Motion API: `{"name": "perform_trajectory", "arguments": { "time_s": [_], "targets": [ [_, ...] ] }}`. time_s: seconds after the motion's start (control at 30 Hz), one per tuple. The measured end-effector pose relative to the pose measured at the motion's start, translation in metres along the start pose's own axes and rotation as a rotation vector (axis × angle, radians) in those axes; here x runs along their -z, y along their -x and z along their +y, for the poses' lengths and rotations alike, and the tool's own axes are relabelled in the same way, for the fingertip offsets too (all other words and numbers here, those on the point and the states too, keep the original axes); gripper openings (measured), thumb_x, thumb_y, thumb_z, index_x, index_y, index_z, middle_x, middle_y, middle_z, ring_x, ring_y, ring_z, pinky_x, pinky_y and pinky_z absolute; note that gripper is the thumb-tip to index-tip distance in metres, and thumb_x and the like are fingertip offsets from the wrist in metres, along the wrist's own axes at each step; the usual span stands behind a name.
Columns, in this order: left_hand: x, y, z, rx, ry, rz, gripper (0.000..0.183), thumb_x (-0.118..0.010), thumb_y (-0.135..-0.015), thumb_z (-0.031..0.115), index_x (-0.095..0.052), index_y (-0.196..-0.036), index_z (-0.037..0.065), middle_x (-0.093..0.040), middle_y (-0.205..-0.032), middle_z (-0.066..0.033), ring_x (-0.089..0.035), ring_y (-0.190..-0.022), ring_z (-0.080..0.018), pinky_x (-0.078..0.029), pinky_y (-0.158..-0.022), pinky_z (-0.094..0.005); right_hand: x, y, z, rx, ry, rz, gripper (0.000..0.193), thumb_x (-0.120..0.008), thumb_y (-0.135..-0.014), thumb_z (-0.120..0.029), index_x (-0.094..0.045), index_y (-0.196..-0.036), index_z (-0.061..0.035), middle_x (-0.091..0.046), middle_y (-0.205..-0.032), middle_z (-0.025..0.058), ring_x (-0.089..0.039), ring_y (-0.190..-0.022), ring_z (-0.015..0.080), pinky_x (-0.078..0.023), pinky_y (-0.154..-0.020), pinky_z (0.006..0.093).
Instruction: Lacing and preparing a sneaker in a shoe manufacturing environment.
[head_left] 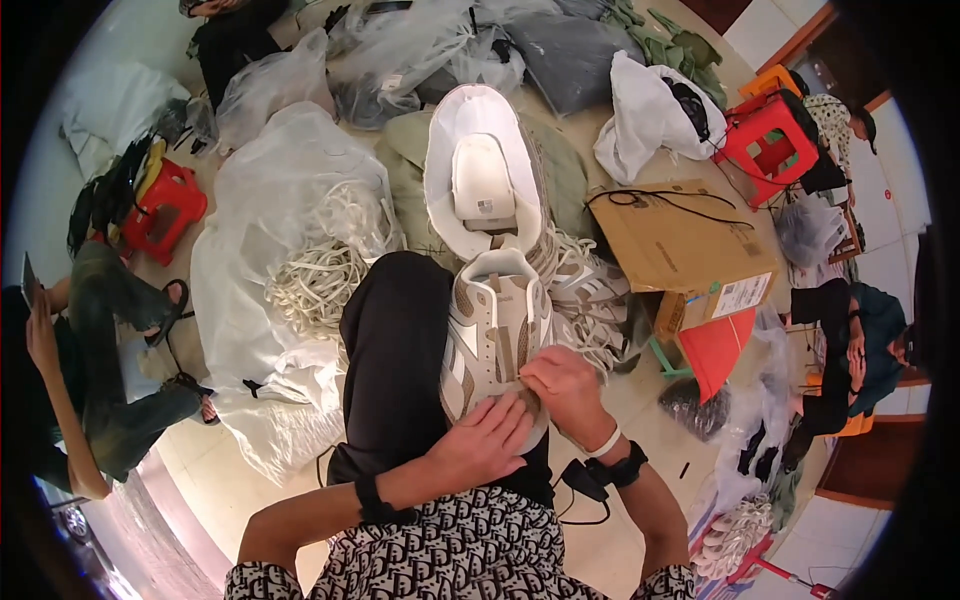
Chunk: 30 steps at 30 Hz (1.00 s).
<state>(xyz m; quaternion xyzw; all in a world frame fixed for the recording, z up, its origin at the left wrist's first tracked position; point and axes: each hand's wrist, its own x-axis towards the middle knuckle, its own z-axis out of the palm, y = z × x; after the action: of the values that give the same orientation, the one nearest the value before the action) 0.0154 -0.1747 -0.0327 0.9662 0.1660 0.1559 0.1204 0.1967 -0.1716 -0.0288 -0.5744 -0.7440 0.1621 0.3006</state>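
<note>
A white and tan sneaker point(497, 320) rests on my lap, its heel opening away from me and its brown tongue showing between the eyelets. No lace shows in the upper eyelets. My left hand point(482, 435) lies across the toe, fingers bent and close together around it. Beside it, the thumb and fingers of my right hand point(562, 388) pinch at the lowest eyelets; what they hold is too small to make out. Just beyond the sneaker is a white-lined, rounded opening with a white pad point(485, 180) inside. Similar sneakers point(592, 295) are piled to the right.
Left of my knee, a tangle of cream shoelaces point(318, 285) lies on a plastic bag point(245, 230). A cardboard box point(690, 240) with a black cord stands at right. Red stools point(768, 148) and filled bags sit farther off. Other people sit on both sides.
</note>
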Motion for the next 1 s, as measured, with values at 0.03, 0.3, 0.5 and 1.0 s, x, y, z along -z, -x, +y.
{"name": "perform_trajectory", "arguments": {
  "time_s": [0.03, 0.3, 0.5, 1.0],
  "targets": [
    [0.001, -0.001, 0.0, -0.002, -0.001, -0.004, 0.058, -0.06, -0.073, 0.039, -0.051, -0.11, -0.005, -0.052, -0.111, -0.0184, -0.047, -0.109, -0.0307, -0.037, -0.091, -0.0406, -0.003, 0.002, 0.001, -0.017, -0.004, 0.027, 0.006, -0.061, -0.067, -0.005, -0.057, -0.072, -0.0044, -0.054, -0.069, 0.0069, -0.054, -0.069, 0.0246, -0.045, -0.061, 0.0333],
    [0.0, 0.001, 0.0, 0.011, 0.032, -0.008, 0.059, -0.062, -0.072, 0.038, -0.051, -0.111, -0.004, -0.052, -0.112, -0.0191, -0.047, -0.109, -0.0313, -0.037, -0.091, -0.0406, -0.011, 0.006, -0.002, -0.056, 0.054, 0.015, 0.004, -0.057, -0.066, -0.005, -0.055, -0.069, -0.004, -0.052, -0.069, 0.0083, -0.054, -0.065, 0.0248, -0.044, -0.055, 0.0333],
    [0.002, 0.002, 0.0, 0.019, 0.04, -0.011, 0.057, -0.063, -0.072, 0.037, -0.051, -0.109, -0.005, -0.052, -0.112, -0.0195, -0.047, -0.109, -0.0314, -0.037, -0.091, -0.0406, -0.007, -0.004, 0.001, -0.169, -0.076, -0.118, 0.002, -0.057, -0.066, -0.005, -0.056, -0.067, -0.0033, -0.053, -0.067, 0.0101, -0.055, -0.061, 0.0268, -0.044, -0.055, 0.0345],
    [0.0, 0.006, -0.004, -0.008, 0.073, -0.01, 0.059, -0.062, -0.073, 0.037, -0.049, -0.112, -0.005, -0.05, -0.113, -0.0191, -0.045, -0.11, -0.0316, -0.036, -0.092, -0.0412, 0.001, -0.007, -0.003, -0.063, -0.022, -0.109, 0.002, -0.058, -0.069, -0.006, -0.059, -0.069, -0.0041, -0.054, -0.07, 0.0098, -0.055, -0.072, 0.0272, -0.045, -0.063, 0.0351]
  ]
}}
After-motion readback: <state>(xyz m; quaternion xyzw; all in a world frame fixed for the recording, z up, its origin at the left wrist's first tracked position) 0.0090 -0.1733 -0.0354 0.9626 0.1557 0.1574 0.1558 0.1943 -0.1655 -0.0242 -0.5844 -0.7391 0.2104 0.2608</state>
